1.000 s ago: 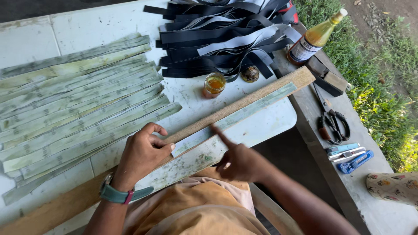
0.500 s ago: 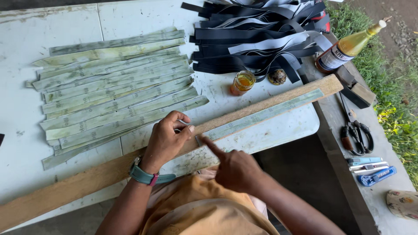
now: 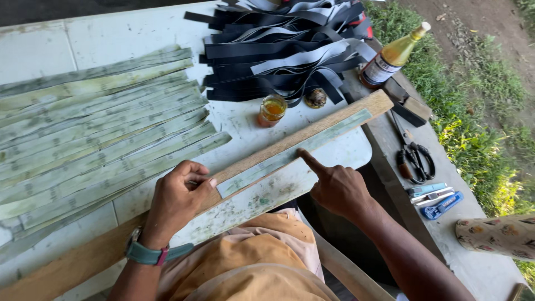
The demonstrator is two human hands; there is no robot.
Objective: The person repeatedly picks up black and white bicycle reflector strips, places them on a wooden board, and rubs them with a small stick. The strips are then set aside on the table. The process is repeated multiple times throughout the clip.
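Observation:
A long wooden plank (image 3: 334, 120) lies slantwise across the white table (image 3: 111, 33), with a pale green strip (image 3: 290, 153) laid flat along it. My left hand (image 3: 178, 198) rests curled on the plank at the strip's near end, thumb pressing it down. My right hand (image 3: 337, 187) has its forefinger stretched out, the tip touching the strip about midway along. A teal watch sits on my left wrist.
Several green strips (image 3: 95, 134) lie side by side at left. Black and grey strips (image 3: 278, 50) are piled at the back. A small glass of amber liquid (image 3: 272, 110), a bottle (image 3: 390, 56), scissors (image 3: 415, 159) and cutters (image 3: 437, 198) lie at right, grass beyond.
The view has swung, so everything sits more to the left and lower. My right forefinger has slid a little farther along the strip; my left hand still pins its near end.

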